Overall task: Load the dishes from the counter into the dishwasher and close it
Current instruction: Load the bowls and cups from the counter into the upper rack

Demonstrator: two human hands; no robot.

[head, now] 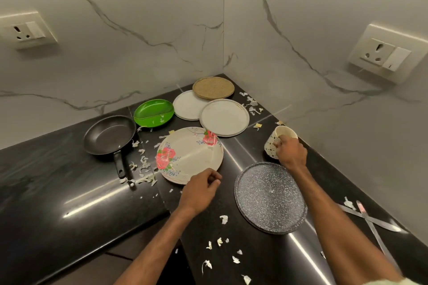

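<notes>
My right hand (292, 154) grips the cup (283, 134); my left hand (201, 188) curls at five o'clock on the floral plate (190, 155), hold unclear; speckled plate (269, 199) between my arms.

Floral plate (190, 155), pan (108, 135), cup (275, 142) on counter (58, 180)

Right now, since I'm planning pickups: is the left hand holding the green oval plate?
No, the left hand grips the near rim of the floral round plate.

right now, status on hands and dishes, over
Right hand grips the cup. Left hand curled at the flowered plate's near rim, grip unclear. Scraps litter the counter.
</notes>
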